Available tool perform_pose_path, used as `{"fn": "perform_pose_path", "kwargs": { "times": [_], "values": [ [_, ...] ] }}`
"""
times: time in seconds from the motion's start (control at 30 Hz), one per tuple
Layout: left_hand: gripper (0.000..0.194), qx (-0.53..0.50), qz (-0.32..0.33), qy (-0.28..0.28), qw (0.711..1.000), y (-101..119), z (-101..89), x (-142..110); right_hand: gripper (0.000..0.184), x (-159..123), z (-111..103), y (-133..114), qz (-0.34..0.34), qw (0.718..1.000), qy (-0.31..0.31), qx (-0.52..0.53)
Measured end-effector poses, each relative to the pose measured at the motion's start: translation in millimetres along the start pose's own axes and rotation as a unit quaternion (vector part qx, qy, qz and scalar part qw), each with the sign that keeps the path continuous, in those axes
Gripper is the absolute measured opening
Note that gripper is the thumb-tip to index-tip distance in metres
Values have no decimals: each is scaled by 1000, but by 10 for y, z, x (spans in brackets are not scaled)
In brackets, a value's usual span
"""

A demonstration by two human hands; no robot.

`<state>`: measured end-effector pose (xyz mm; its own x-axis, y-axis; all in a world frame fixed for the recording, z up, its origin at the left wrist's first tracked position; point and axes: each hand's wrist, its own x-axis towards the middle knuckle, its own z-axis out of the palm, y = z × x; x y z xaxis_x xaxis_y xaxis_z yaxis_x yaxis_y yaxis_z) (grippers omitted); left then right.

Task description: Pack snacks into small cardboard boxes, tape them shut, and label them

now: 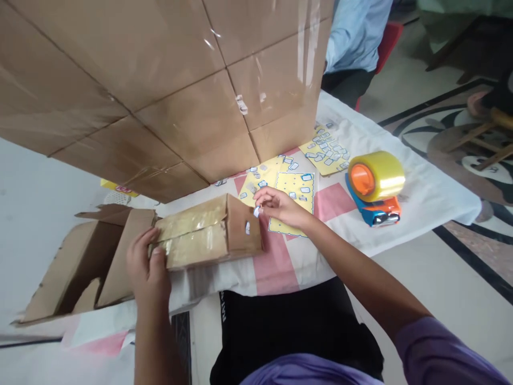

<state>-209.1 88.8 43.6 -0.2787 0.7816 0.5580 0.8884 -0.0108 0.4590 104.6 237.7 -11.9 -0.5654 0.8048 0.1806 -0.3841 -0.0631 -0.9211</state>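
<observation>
A small taped cardboard box (208,235) lies on the table's white and pink cloth (280,267). My left hand (147,267) grips its left end, thumb on top. My right hand (278,206) is pinched on a small white and blue sticker (257,212) just beside the box's right end, where another sticker (247,228) is stuck on. Yellow sticker sheets (294,187) lie under and behind my right hand.
A large cardboard box (160,80) looms over the table's back. An opened flat carton (80,262) lies at the left. An orange and blue tape dispenser (374,187) stands at the right. Another person in a light blue shirt (355,32) sits beyond the table.
</observation>
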Motion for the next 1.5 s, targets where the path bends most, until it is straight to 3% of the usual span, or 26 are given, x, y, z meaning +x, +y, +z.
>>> {"fn": "perform_pose_path", "kwargs": {
  "times": [0.17,0.3,0.43,0.83,1.17,1.5],
  "values": [
    [43,11,-6,3,1000,36,-2,-11,29,-114,85,-124,-33,998,-47,-30],
    [40,-2,-19,4,1000,196,52,4,29,-181,150,-198,-4,992,-115,-53],
    [39,-7,-22,10,1000,250,81,6,33,-192,116,-237,17,989,-131,-68],
    [37,0,-27,17,999,275,85,-7,25,-178,90,-118,-5,992,-89,-86],
    [37,4,-27,20,999,280,92,-15,22,-186,75,-135,-7,983,-112,-146],
    [36,1,-23,23,999,291,99,-13,21,-178,102,-137,7,988,-95,-124]
  ]
}}
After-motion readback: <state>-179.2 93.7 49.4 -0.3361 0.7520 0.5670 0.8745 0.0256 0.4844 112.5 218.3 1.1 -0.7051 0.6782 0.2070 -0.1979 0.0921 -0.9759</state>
